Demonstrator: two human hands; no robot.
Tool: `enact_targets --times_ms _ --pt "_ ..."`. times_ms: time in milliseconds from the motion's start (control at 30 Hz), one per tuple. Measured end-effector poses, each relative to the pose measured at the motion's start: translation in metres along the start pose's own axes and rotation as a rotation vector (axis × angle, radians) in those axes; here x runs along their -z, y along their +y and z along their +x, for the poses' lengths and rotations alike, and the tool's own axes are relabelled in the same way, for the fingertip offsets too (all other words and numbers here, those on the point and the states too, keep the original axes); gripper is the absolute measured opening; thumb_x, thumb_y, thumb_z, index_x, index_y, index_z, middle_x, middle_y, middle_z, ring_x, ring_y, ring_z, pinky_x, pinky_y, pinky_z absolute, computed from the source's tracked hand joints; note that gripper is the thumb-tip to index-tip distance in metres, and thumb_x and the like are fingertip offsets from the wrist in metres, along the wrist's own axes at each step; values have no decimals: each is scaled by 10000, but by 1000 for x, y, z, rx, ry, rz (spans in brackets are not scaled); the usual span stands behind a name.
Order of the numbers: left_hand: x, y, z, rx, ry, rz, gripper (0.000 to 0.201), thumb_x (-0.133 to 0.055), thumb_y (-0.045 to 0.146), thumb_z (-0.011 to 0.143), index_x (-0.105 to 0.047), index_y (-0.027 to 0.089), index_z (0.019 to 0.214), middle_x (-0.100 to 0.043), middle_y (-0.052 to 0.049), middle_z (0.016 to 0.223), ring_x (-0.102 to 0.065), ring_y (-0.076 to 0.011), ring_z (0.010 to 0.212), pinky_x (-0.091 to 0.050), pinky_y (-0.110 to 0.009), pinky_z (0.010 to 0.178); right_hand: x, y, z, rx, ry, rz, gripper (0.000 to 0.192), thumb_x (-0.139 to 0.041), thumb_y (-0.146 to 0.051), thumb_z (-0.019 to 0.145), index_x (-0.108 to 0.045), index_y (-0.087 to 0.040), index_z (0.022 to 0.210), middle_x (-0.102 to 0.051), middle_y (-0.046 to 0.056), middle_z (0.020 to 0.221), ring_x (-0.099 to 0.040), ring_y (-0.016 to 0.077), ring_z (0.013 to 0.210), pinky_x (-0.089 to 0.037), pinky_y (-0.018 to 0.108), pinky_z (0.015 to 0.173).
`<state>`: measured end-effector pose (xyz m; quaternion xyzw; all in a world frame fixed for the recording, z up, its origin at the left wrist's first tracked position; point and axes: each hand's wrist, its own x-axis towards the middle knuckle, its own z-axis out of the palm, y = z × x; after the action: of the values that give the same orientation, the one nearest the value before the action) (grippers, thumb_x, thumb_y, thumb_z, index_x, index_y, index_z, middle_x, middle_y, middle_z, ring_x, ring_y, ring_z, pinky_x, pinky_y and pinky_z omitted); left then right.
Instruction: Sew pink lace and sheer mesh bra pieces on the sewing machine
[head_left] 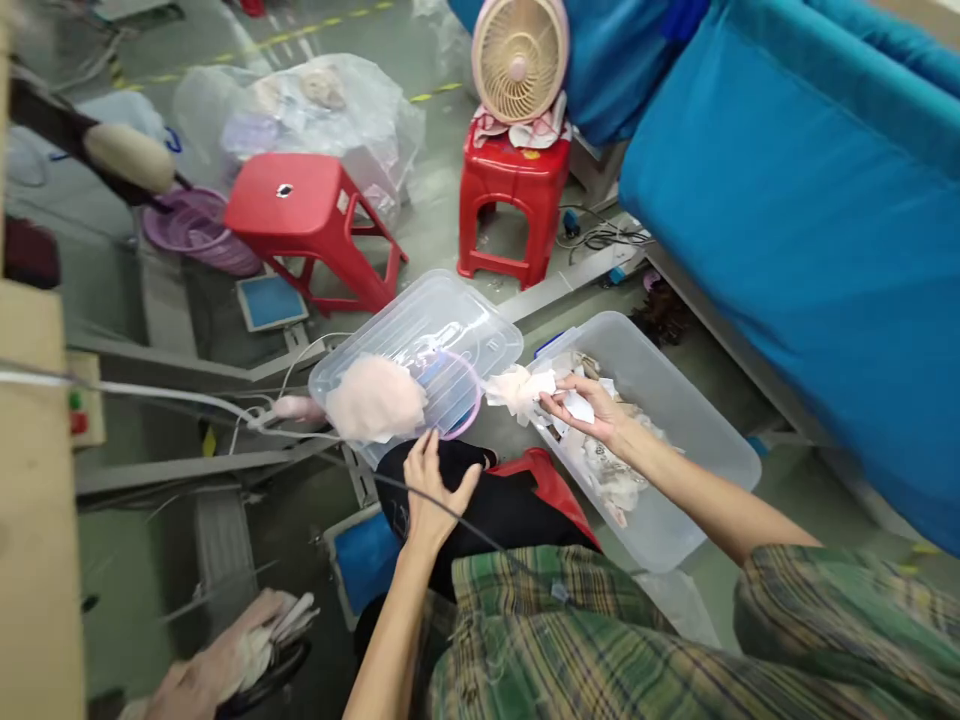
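Pink fabric pieces (517, 390) are what the work turns on: the right hand (589, 405) pinches a small bunch of them, with some white scraps, between thumb and fingertips, holding it just above the near-left rim of the clear plastic bin (675, 400) on the right. That bin has a heap of similar pale pieces on its floor, so by the look of it much of the stock is not yet handled. To the left, a clear lid (465, 330) lies flat with one rounded pink piece (375, 400) on its near-left end, which suggests only a little has been set aside so far. The left hand (431, 490) is open, fingers spread and relaxed, resting on dark cloth (495, 510) in the lap, gripping nothing. Far back stand two red stools (300, 210) and a small fan (519, 58).
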<state>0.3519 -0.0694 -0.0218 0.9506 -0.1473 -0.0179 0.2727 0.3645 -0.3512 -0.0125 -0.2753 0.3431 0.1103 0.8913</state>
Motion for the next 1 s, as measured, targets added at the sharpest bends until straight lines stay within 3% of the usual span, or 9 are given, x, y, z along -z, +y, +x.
enact_targets --times_ms 67,100,167,233,300,400,467,633,1000 --pt "10 19 6 -140 80 -53 849 -717 518 746 -409 118 1429 -406 -241 1464 -411 -378 1334 -346 -518 1051 -24 12 -15 -158 -48 7 323 -685 -22 580 -454 -214 698 -473 -51 671 -489 60 552 -607 343 875" --pt "16 26 10 -194 91 -100 839 -739 502 733 -431 135 1421 -409 -228 1471 -403 -384 1346 -336 -522 1064 -36 16 -22 -229 -65 10 323 -680 -8 581 -465 -208 716 -488 -48 680 -495 55 555 -603 323 874" --pt "26 35 15 -219 48 -269 616 -675 386 816 -511 181 1373 -497 -174 1417 -468 -333 1308 -369 -472 1059 -58 21 -36 -299 -108 -10 307 -685 -16 595 -495 -193 758 -520 -37 695 -515 56 574 -592 283 861" --pt "32 37 13 -108 17 -538 420 -613 348 865 -618 192 1255 -624 -137 1259 -583 -276 1166 -446 -402 986 -76 20 -47 -312 -183 -49 248 -710 -132 662 -545 -171 843 -568 -1 737 -568 88 653 -583 269 839" --pt "33 36 6 110 17 -848 348 -638 400 850 -685 176 1112 -698 -107 1050 -652 -236 961 -505 -352 862 -89 18 -54 -273 -260 -126 307 -682 -341 752 -582 -144 964 -611 45 811 -609 134 755 -579 274 781" --pt "30 37 -12 397 6 -1242 425 -736 502 749 -694 156 994 -689 -50 821 -632 -173 712 -511 -298 695 -96 20 -57 -114 -244 -347 403 -626 -481 792 -612 -160 1036 -642 57 870 -615 150 779 -544 252 669" --pt "27 38 -22 462 -49 -1386 482 -782 522 690 -688 151 984 -662 -24 759 -593 -137 638 -494 -269 641 -96 30 -56 -20 -238 -516 346 -681 -430 765 -638 -188 1008 -665 44 880 -620 149 796 -519 241 675" --pt "24 41 -36 474 -96 -1385 495 -825 500 645 -701 126 946 -650 -17 720 -556 -109 615 -459 -226 601 -90 60 -51 -42 -420 -722 343 -769 -442 710 -683 -164 891 -709 56 858 -641 186 842 -506 296 773" --pt "23 38 -36 448 -69 -1314 437 -815 420 677 -708 146 1001 -722 -37 877 -632 -151 739 -476 -252 697 -84 57 -36 -73 -327 -676 325 -740 -466 737 -673 -164 837 -713 61 828 -642 178 781 -514 281 687"
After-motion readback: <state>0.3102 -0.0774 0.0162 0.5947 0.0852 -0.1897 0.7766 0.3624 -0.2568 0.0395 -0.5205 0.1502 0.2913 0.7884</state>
